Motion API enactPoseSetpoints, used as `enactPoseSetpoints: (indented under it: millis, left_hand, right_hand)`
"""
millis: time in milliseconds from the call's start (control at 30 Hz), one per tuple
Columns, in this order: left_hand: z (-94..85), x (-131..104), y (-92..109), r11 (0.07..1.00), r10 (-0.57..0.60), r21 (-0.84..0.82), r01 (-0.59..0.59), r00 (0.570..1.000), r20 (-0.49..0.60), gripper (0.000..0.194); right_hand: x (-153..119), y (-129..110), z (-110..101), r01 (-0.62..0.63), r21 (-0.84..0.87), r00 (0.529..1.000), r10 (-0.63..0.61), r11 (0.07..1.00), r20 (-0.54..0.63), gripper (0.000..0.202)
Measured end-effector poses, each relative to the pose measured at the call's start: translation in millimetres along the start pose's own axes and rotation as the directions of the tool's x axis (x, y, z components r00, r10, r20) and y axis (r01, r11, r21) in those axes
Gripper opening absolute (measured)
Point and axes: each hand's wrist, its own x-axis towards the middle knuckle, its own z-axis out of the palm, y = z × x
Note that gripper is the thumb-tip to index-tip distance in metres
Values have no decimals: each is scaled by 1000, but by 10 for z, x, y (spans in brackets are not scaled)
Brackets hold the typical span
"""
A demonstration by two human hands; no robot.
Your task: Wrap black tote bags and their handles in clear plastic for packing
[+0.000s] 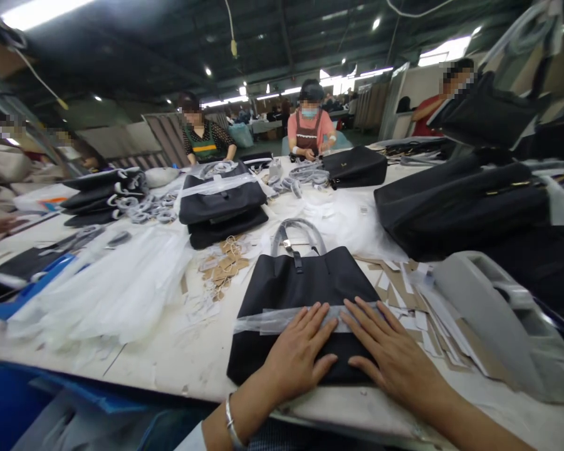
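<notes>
A black handbag [282,288] lies flat on the white table in front of me, its wrapped grey handles [320,235] pointing away. A strip of clear plastic film [251,322] runs across the bag's middle. My left hand [301,347] rests flat on the bag, fingertips on the film, a silver bangle at the wrist. Beside it, my right hand [385,347] lies with fingers spread over the film's right part. Both hands are open and hold nothing. The part of the bag beneath them is hidden.
Clear plastic bags [113,288] spread at left, cardboard tags [225,266] near the middle. Stacked black bags [223,203] stand behind. At right are a grey tape dispenser-like object [493,319], paper strips [444,332] and a large black bag pile [451,200]. Co-workers [310,122] work across the table.
</notes>
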Motion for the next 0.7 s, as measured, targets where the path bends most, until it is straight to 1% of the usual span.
enactPoseSetpoints:
  millis: [100, 200, 267, 367, 500, 600, 700]
  left_hand:
    - [-33, 6, 43, 1000, -26, -16, 26, 1000, -12, 61]
    - [-34, -30, 92, 995, -100, 14, 102, 992, -78, 59]
    - [-40, -118, 92, 985, -158, 54, 166, 980, -122, 60]
    - [-90, -355, 6, 963, -219, 128, 239, 963, -156, 62]
    - [-187, -687, -204, 926, -263, 227, 302, 946, -187, 63]
    - [-206, -803, -304, 919, -250, 259, 297, 947, -200, 61]
    - [-186, -818, -325, 926, -226, 254, 279, 949, -220, 59]
  right_hand:
    - [-25, 55, 60, 28, -12, 999, -29, 1000, -29, 67]
    - [-11, 112, 74, 55, 0, 998, -55, 998, -36, 67]
    - [4, 141, 73, 73, -4, 996, -74, 997, -44, 66]
    - [14, 154, 79, 87, -48, 995, -89, 995, -43, 68]
    - [0, 138, 101, 67, -63, 997, -69, 996, -29, 70]
    - [-17, 142, 94, 55, -31, 999, -55, 998, 0, 69]
    - [8, 152, 12, 42, 10, 999, -42, 999, 34, 63]
